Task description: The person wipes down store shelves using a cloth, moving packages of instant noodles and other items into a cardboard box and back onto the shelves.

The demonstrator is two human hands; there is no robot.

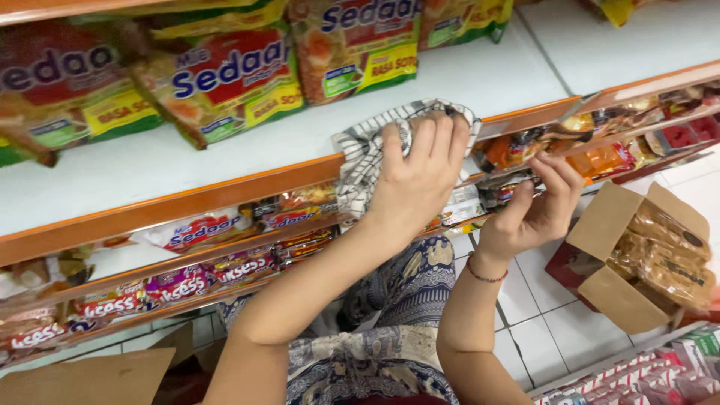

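Note:
My left hand (418,174) presses a black-and-white striped cloth (363,152) against the orange front edge (225,191) of a white shelf (480,75). My right hand (536,204) is lower and to the right, its fingers curled around dark snack packets (504,189) on the shelf below. A red string bracelet (486,277) circles that wrist.
Several red, yellow and green noodle packs (225,79) lie at the back of the top shelf. More packets (180,281) fill the lower shelves. An open cardboard box (637,259) of brown wrapped goods sits on the white tiled floor (536,330) at right. Flat cardboard (90,379) lies at bottom left.

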